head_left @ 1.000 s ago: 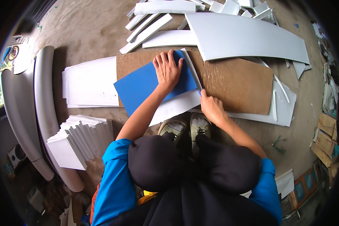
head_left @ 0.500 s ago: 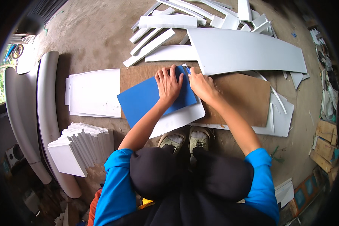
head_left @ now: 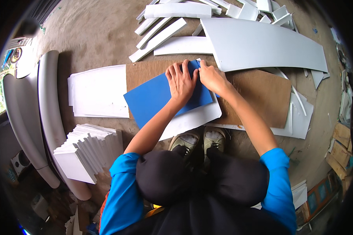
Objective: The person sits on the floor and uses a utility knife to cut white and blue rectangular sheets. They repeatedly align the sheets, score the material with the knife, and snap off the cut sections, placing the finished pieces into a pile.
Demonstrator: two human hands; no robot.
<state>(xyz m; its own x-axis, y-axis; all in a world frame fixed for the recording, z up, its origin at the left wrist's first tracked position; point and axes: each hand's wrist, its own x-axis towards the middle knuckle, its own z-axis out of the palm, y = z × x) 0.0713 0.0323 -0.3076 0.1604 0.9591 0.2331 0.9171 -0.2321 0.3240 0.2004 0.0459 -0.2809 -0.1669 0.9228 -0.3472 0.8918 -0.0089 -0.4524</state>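
A blue rectangular sheet [head_left: 149, 98] lies slanted over a white sheet [head_left: 196, 120], both on a brown wooden board [head_left: 259, 98]. My left hand [head_left: 181, 82] presses flat on the blue sheet, fingers stretched out. At the sheet's far right corner, my right hand [head_left: 215, 78] is closed around a slim blue utility knife [head_left: 198, 63]. Most of the knife is hidden by my fingers, and its blade is not clearly visible. White paper-like sheets [head_left: 100, 92] lie on the left end of the board.
A large curved white panel [head_left: 266, 47] sits beyond my right hand, with white offcut strips [head_left: 164, 39] behind it. Cut white pieces [head_left: 90, 150] stand in a row at the left, beside long rolled sheets [head_left: 53, 117]. My shoes [head_left: 184, 141] are just below the board.
The whole view has shifted slightly, with the board and sheets appearing a little higher and farther right. My right hand stays at the blue sheet's corner, its knife now more covered.
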